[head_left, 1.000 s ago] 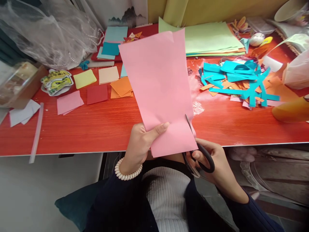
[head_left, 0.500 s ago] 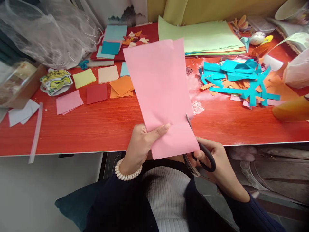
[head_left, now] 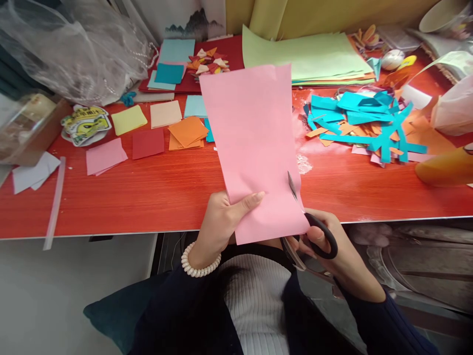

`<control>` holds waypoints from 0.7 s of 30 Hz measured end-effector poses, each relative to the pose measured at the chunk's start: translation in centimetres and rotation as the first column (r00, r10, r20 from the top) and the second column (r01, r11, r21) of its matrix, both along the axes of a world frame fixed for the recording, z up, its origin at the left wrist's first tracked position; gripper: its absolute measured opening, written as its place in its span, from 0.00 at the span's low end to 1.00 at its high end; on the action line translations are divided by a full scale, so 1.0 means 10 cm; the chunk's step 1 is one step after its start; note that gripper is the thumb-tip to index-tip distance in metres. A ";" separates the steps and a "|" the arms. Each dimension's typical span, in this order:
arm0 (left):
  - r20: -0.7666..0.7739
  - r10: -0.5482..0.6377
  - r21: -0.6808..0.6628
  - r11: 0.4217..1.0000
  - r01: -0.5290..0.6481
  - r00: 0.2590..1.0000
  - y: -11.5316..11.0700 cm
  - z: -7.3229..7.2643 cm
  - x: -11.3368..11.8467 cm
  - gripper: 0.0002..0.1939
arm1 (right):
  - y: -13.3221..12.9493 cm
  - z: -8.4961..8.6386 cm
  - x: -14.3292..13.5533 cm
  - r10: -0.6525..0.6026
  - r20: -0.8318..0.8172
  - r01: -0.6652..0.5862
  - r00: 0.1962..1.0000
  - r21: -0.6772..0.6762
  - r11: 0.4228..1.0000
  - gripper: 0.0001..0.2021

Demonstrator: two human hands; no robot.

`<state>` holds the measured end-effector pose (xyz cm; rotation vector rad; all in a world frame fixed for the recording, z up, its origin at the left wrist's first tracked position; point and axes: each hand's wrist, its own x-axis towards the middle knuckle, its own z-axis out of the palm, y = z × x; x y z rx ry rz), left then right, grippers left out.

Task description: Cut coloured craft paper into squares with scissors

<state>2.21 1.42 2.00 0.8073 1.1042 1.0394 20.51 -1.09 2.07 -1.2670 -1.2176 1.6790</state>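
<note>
A long pink sheet of paper [head_left: 254,133] is held up over the table's front edge. My left hand [head_left: 225,217] is closed on its lower left side, with the thumb lying on top and the fingers hidden underneath. Black-handled scissors [head_left: 323,236] sit in my right hand [head_left: 328,231], at the sheet's lower right edge. One pointed blade shows on top of the paper; the other is hidden below. A narrow strip at the right edge stands partly apart from the sheet beside the blade.
Coloured paper squares, including pink [head_left: 105,157], red [head_left: 148,143] and orange [head_left: 187,132] ones, lie on the left of the red table [head_left: 148,197]. Blue and orange paper scraps [head_left: 365,116] are heaped at right. Large green sheets [head_left: 306,56] lie behind. An orange cylindrical object [head_left: 443,166] lies far right.
The pink paper and my left hand have shifted slightly right. My right hand has moved a little right with the scissors, and the upper blade now shows more over the paper.
</note>
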 end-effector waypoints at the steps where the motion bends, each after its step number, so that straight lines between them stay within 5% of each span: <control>1: -0.006 -0.006 0.004 1.000 0.006 1.000 0.00 0.00 0.00 0.09 | 0.01 0.00 0.01 0.013 0.015 -0.013 1.000 0.009 1.000 0.29; 13: -0.038 -0.027 0.009 1.000 0.028 0.999 -0.06 0.00 0.03 0.10 | -0.02 0.02 0.04 0.093 0.069 -0.095 0.993 0.033 0.995 0.31; 21: -0.020 -0.040 0.010 0.999 0.040 0.999 -0.06 0.00 0.02 0.11 | -0.01 0.02 0.00 -0.050 0.067 0.049 0.997 0.023 0.999 0.26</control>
